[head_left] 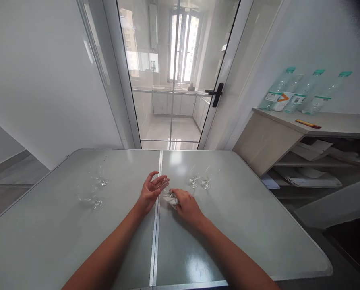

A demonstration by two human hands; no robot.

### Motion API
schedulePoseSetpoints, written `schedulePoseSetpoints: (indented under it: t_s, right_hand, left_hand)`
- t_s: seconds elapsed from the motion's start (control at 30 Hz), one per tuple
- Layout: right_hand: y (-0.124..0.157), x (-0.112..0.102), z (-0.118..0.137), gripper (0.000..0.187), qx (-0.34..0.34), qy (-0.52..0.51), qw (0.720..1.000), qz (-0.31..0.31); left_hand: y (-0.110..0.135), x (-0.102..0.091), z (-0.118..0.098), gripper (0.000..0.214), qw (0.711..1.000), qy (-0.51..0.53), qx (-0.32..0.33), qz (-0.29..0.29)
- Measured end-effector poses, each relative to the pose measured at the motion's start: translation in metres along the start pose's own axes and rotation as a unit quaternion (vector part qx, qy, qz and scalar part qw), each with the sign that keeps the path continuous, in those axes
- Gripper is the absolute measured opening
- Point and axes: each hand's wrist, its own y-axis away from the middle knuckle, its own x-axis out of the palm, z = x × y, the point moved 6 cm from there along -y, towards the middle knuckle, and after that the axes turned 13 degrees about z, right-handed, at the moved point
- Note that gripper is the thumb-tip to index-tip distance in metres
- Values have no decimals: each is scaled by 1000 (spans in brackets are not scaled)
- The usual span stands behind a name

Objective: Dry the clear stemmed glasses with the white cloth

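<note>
My left hand [151, 190] curls around a clear stemmed glass [163, 186] held over the middle seam of the grey table [234, 225]. My right hand [186, 203] is closed on a small white cloth [170, 198] pressed against that glass. Two clear glasses [199, 181] stand just right of my hands. Two more clear glasses [94, 189] stand to the left.
A glass door with a black handle [215, 93] lies beyond the table's far edge. At the right a wooden shelf unit [303, 133] carries several plastic bottles [303, 90], a pencil-like tool [308, 124] and papers.
</note>
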Motion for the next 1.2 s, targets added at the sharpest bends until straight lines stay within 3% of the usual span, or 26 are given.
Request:
schedulePoseSetpoints:
  t_s: [0.07, 0.13, 0.23, 0.3, 0.4, 0.47, 0.57, 0.67, 0.8, 0.9, 1.0, 1.07, 1.2]
  right_hand:
    - [-2, 1, -1, 20, -3, -5, 1000, -26]
    - [-2, 1, -8, 17, 16, -79, 995, -57]
    - [-1, 1, -21, 34, 54, -230, 964, -120]
    - [-3, 9, -25, 43, 66, -335, 934, -107]
    - [-5, 20, -25, 47, 72, -434, 896, -62]
    - [-4, 19, -28, 48, 90, -427, 897, -78]
    - [2, 8, -40, 51, 136, -352, 914, -149]
    - [9, -5, -47, 48, 146, -282, 922, -221]
    - [14, -19, -45, 51, 109, -258, 915, -292]
    - [10, -20, -43, 56, 87, -294, 910, -278]
    - [1, -12, -40, 53, 74, -343, 916, -193]
    - [-1, -10, -37, 48, 73, -317, 932, -159]
    - [10, -25, -23, 43, 74, -122, 960, -241]
  left_hand:
    - [-1, -9, -3, 78, 1000, 4, 9, -17]
    - [-1, -18, -6, 77, 999, 12, 20, -37]
    - [2, -29, -13, 74, 994, 21, 70, -76]
    - [4, -29, -14, 76, 993, 22, 88, -77]
    - [5, -21, -5, 88, 997, 13, 66, -33]
    - [5, -17, 1, 96, 999, 3, 42, 9]
    - [5, -12, 6, 99, 998, -8, 20, 52]
    - [2, -8, 3, 90, 998, -24, 24, 50]
    - [-2, 5, -4, 70, 997, -63, 9, 54]
    - [-2, 11, -6, 65, 996, -65, 0, 60]
    - [0, 8, -5, 66, 997, -50, 3, 53]
    - [1, 6, -3, 66, 998, -46, 3, 50]
    - [0, 6, -2, 66, 997, -55, 7, 47]
